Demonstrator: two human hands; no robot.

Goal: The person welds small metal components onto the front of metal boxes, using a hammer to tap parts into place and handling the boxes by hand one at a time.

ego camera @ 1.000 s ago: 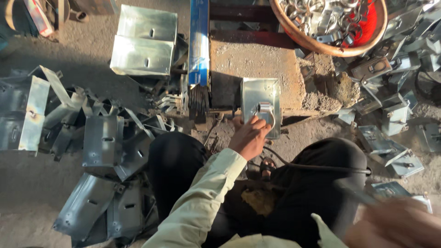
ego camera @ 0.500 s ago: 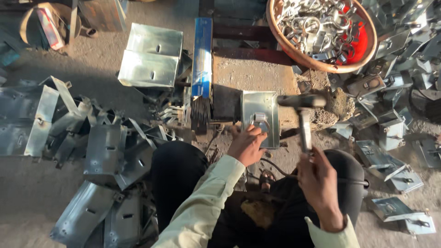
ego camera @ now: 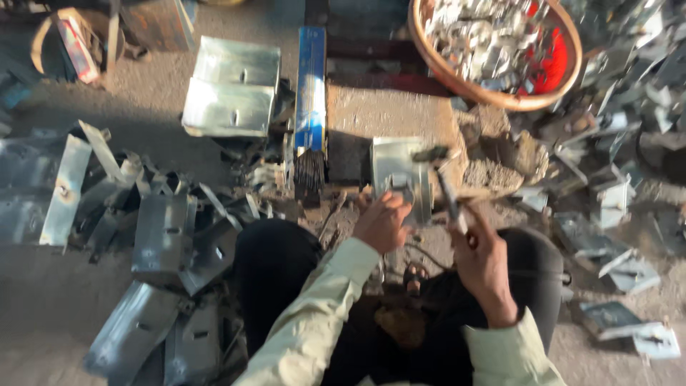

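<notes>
While the left hand pressed down on the near edge of a small metal plate, fingers curled over a fitting at its lower end, the right hand was closed around the handle of a hammer just beside it. The plate lay flat on a worn block directly ahead of the person's knees, its long axis running away from the body. The hammer's handle rose forward and slightly leftward from the right fist, so that the head hung over the plate's right upper corner, close to it; whether it touched could not be told through the blur. The left hand was the nearer to the plate, in contact with it, the right standing off to its right. A basket of small metal pieces sat beyond, well apart.
</notes>
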